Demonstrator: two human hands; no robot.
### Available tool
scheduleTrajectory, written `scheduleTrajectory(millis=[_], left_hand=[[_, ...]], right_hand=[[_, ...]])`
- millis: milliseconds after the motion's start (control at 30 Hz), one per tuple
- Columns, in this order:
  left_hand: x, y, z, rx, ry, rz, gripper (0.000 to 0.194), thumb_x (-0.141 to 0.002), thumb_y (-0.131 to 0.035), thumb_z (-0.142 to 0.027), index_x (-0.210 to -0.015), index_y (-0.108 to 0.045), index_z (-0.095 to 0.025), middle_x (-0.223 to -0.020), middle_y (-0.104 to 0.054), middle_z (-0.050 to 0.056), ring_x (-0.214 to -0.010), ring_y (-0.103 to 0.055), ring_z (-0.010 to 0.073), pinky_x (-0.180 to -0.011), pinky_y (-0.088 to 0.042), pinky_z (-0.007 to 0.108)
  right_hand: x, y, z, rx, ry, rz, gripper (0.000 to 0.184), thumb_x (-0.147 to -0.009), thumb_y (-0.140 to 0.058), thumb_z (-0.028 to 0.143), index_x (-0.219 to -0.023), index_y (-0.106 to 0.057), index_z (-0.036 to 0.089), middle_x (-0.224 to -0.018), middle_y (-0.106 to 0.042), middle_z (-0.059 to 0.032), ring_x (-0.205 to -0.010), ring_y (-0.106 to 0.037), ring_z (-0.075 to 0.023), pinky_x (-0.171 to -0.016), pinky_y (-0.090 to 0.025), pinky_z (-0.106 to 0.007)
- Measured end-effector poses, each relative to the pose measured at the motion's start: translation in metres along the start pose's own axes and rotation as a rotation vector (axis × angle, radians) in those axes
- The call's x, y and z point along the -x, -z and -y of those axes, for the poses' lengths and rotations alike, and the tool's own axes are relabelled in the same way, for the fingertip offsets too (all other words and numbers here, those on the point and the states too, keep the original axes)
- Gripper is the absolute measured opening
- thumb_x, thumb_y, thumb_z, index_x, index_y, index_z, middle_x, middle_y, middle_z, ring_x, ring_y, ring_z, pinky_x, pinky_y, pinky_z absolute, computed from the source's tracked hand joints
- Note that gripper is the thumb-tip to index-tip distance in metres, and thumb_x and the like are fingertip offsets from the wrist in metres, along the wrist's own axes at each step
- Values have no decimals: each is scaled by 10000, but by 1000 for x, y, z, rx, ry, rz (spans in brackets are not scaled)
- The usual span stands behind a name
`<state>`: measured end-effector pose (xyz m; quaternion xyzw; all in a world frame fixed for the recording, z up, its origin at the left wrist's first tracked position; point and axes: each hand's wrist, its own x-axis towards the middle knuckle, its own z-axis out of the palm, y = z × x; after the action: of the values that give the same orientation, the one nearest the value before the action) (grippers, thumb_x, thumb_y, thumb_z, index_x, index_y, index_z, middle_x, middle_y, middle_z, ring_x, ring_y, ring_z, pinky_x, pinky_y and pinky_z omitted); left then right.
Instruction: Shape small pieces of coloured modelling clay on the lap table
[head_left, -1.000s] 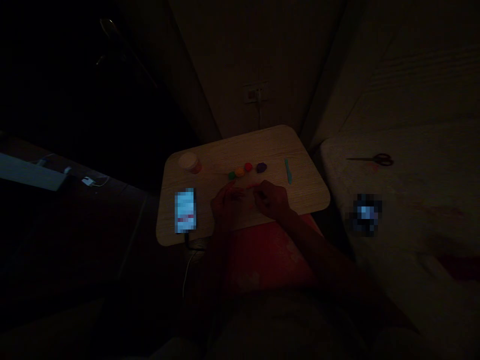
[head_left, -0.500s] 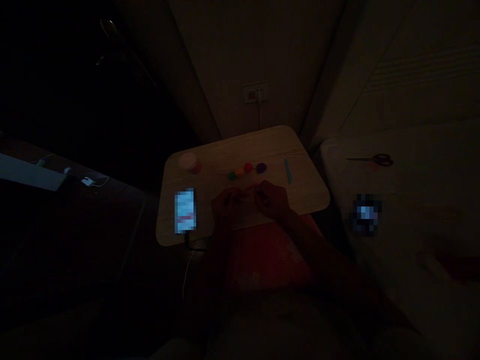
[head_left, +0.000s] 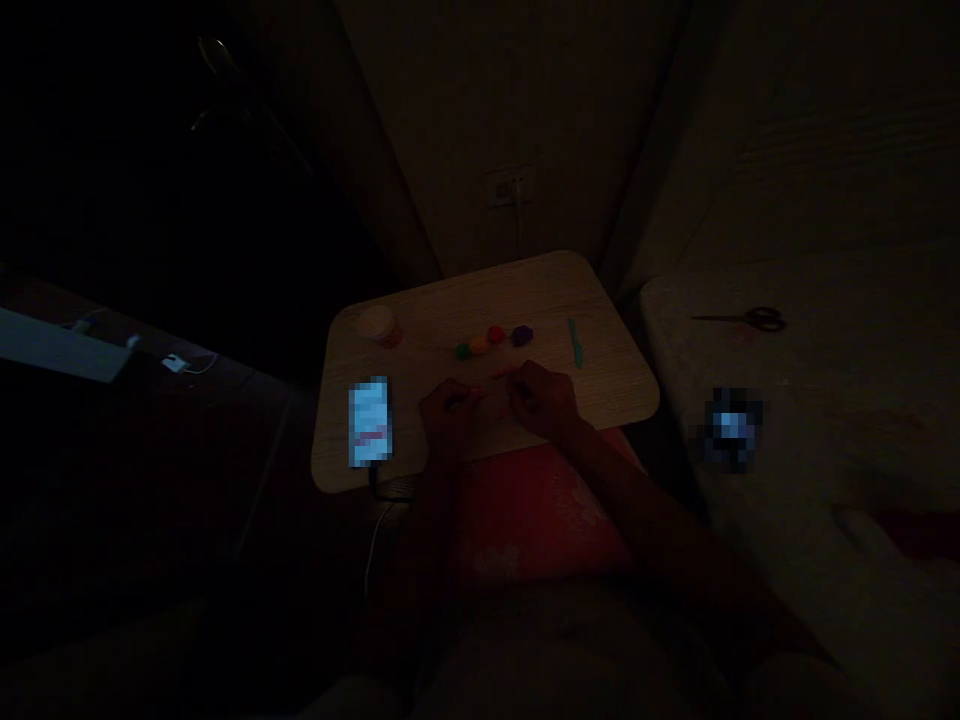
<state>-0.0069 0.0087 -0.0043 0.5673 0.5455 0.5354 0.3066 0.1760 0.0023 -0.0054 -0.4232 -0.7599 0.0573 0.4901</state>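
The light is very dim. My left hand is closed in a pinch over the small wooden table; whatever its fingers hold is too dark to make out. Just right of it, my right hand is closed, fingers bent, beside a thin reddish strip at its fingertips. Whether it grips that strip, I cannot tell. Beyond the hands lie lumps that look like modelling clay: green, orange, red and purple. A teal plastic knife-like tool lies to the right.
A lidded tub stands at the table's left back, with a lit phone on a cable in front. Scissors and a blurred-out device rest on the pale surface at right. A wall socket is behind the table.
My left hand's fingers, stretched toward the right hand a second ago, have drawn together into a pinch. My right hand has stayed nearly in place.
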Motion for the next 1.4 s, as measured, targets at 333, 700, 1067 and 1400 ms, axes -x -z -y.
scheduleTrajectory(millis=[333, 700, 1067, 1400], left_hand=[[-3, 3, 2, -3, -131, 15, 206, -894, -624, -284, -970, -794, -196, -890, -723, 61, -800, -651, 167, -697, -535, 266], [-1, -2, 2, 60, -17, -6, 204, -869, -678, -342, -926, -769, -169, -892, -747, 64, -821, -689, 166, -765, -559, 272], [0, 1, -3, 30, 21, 50, 75, -748, -742, -249, -742, -741, -174, -751, -736, 30, -733, -683, 167, -708, -553, 268], [0, 1, -8, -13, -20, 51, 167, -799, -676, -231, -640, -693, -183, -634, -667, -1, -635, -622, 142, -627, -500, 241]], right_hand=[[0, 0, 0, -10, 12, -18, 87, -899, -543, 193, -951, -612, 203, -835, -688, -33, -626, -599, -119, -588, -434, -249], [0, -1, 0, -14, 7, -17, 106, -895, -536, 190, -957, -620, 207, -793, -649, -19, -646, -599, -127, -600, -439, -250], [0, -1, 0, 15, 5, -8, 86, -904, -535, 205, -939, -613, 205, -782, -650, -26, -639, -598, -133, -590, -429, -255], [0, 0, 0, -6, 6, -4, 81, -901, -540, 192, -949, -604, 207, -835, -688, -38, -637, -608, -128, -594, -435, -257]])
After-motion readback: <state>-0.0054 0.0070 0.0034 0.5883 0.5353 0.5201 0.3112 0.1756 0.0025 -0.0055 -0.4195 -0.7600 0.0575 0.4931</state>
